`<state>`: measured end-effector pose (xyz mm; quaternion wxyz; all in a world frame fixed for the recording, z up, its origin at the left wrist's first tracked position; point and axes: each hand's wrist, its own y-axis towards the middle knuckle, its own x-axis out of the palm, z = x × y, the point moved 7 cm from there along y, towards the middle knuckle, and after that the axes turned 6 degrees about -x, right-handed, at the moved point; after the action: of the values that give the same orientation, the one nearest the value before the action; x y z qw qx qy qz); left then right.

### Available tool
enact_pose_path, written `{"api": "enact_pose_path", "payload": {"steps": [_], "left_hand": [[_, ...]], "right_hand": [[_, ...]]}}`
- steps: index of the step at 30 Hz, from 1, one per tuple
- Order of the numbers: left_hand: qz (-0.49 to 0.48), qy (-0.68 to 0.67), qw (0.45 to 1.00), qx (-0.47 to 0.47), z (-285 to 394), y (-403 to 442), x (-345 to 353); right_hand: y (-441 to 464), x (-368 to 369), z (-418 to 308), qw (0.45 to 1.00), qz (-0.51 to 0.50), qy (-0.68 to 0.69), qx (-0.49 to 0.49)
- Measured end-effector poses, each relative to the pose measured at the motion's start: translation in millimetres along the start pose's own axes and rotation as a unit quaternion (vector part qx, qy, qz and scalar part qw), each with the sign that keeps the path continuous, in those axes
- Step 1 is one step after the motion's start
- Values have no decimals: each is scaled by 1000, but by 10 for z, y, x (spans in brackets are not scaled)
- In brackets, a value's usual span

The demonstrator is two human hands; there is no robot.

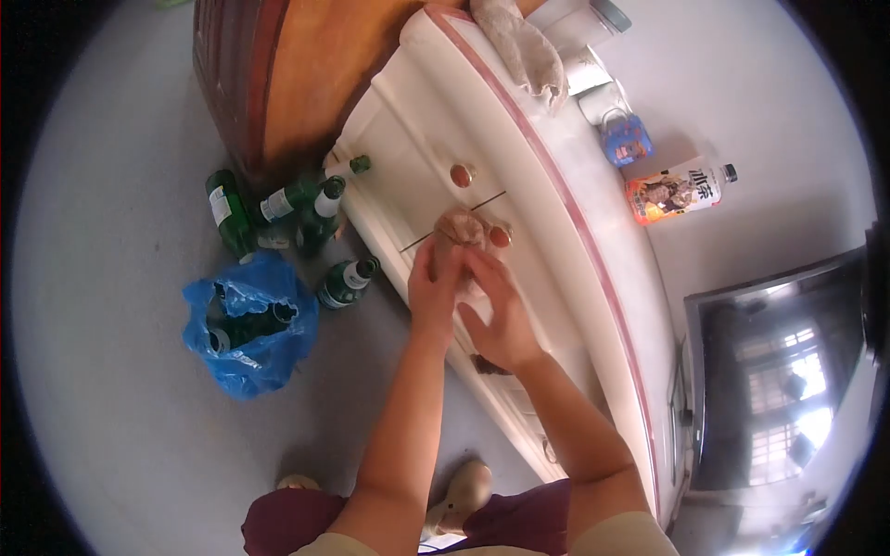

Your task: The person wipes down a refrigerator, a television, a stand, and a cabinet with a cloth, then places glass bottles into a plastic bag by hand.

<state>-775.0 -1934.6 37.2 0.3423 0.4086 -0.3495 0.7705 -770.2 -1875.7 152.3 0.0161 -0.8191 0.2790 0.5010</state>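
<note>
A crumpled pinkish-beige cloth [461, 227] is bunched up in front of the white cabinet's drawer fronts, close to a round knob [501, 235]. My left hand [438, 283] has its fingers closed on the near side of this cloth. From the other side my right hand [499, 310] grips it with bent fingers, its thumb set apart below. Part of the cloth shows between the two hands; the rest is hidden behind my fingers. A second knob [462, 174] sits on the neighbouring drawer.
Several green bottles [318, 215] stand or lie on the floor at the left. Beside them a blue plastic bag [250, 371] holds more bottles. On the cabinet top [593, 162] are another cloth [524, 51], a blue tin [627, 141], a drink bottle [677, 192] and a television [779, 371].
</note>
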Motion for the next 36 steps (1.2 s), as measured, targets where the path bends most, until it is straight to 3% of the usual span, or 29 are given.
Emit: {"api": "enact_pose_path", "payload": {"steps": [2,3,5,7,8,11,14,17,20,21,24,26,28,29,32,34,36], "left_hand": [[55,122,986,104,114,153,-83],[43,170,969,173,283,160,4],[40,252,942,219,237,306,23],[13,376,863,338,392,249,253],[3,380,863,332,401,289,285],[-29,393,865,311,418,442,345],[-58,402,868,285,409,635,373],[22,485,768,417,543,731,408],[-28,479,809,339,557,925,362],[-23,397,856,329,614,814,398],[-74,298,890,336,607,446,486],[-10,304,891,339,636,336,457],[59,350,862,362,509,529,319],[63,416,808,411,561,706,263],[75,482,766,418,853,890,319],[124,444,772,438,1115,1108,329],[129,517,750,391,1455,1518,340]], "right_hand": [[-36,-178,-189,998,-2,-58,-12],[9,-252,-322,986,-12,-150,-71],[110,-341,-551,925,-30,-329,-187],[340,-455,-660,883,-49,-416,-212],[467,-501,-658,858,-58,-458,-224],[827,-639,-414,874,-71,-422,-231],[937,-597,-304,837,-99,-473,-258],[932,-534,-281,819,-81,-509,-252],[1045,-435,-281,794,-100,-546,-247],[1067,-443,-279,807,-118,-524,-244],[1170,-479,-305,827,-149,-475,-262],[1186,-485,-264,819,-152,-467,-297],[1214,-510,-273,830,-161,-441,-300],[1214,-511,-282,837,-167,-426,-300],[1226,-493,-270,836,-164,-430,-299],[1238,-511,-275,845,-172,-412,-293],[1241,-500,-268,850,-180,-402,-289]]}}
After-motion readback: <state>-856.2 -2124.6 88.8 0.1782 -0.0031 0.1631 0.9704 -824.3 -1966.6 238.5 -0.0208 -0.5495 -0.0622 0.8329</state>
